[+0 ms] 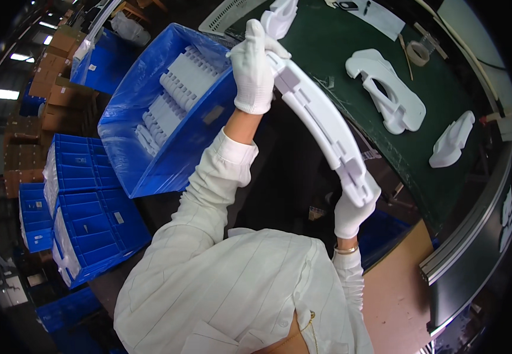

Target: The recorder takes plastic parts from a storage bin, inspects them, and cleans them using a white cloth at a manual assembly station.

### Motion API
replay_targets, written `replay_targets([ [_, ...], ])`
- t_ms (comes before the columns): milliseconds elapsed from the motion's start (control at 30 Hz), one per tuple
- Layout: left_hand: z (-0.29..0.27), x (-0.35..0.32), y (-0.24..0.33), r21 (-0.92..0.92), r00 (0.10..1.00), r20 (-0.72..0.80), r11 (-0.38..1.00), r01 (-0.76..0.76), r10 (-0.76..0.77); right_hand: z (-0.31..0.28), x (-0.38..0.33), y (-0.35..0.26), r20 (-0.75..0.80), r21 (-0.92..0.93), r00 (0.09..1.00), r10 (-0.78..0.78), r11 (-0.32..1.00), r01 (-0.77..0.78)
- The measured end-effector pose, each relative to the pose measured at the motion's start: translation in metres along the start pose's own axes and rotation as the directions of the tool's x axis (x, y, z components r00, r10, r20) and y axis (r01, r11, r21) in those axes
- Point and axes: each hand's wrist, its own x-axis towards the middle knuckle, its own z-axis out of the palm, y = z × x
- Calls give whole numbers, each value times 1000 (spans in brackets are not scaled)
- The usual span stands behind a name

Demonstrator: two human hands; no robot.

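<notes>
A long, curved white plastic part [321, 121], with slots along its side, is held up slantwise between my two hands. My left hand [253, 74], in a white glove, is closed on its upper end. My right hand [353, 215], also gloved, grips the lower end from below, its fingers partly hidden. Just beyond my left hand lies another white plastic piece [279, 19] at the table's edge. A white part with an oval opening [409, 103] and a smaller white piece [452, 140] rest on the green tabletop [326, 35] to the right.
At the left, a plastic-lined blue bin [203, 121] contains rows of white parts [179, 88]. Stacked blue crates [99, 227] and cardboard boxes [61, 112] stand farther left. A tape roll [417, 53] sits at the table's far side. A metal-edged conveyor [474, 236] runs along the right.
</notes>
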Motion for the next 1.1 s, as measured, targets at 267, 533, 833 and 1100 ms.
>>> replay_targets([
  [267, 6, -10, 1, 305, 631, 522, 566, -766, 574, -6, 7, 1, 19, 22, 1000, -3, 1000, 3],
  [533, 11, -38, -69, 438, 766, 476, 639, -633, 433, -5, 4, 31, 99, -162, 991, 94, 984, -77],
  [833, 47, -75, -58, 173, 590, 632, 651, -739, 502, 4, 11, 26, 115, -176, 974, 194, 969, -172],
  [1100, 52, -72, -59, 172, 601, 626, 665, -727, 496, 5, 14, 22, 123, -197, 974, 190, 967, -164],
])
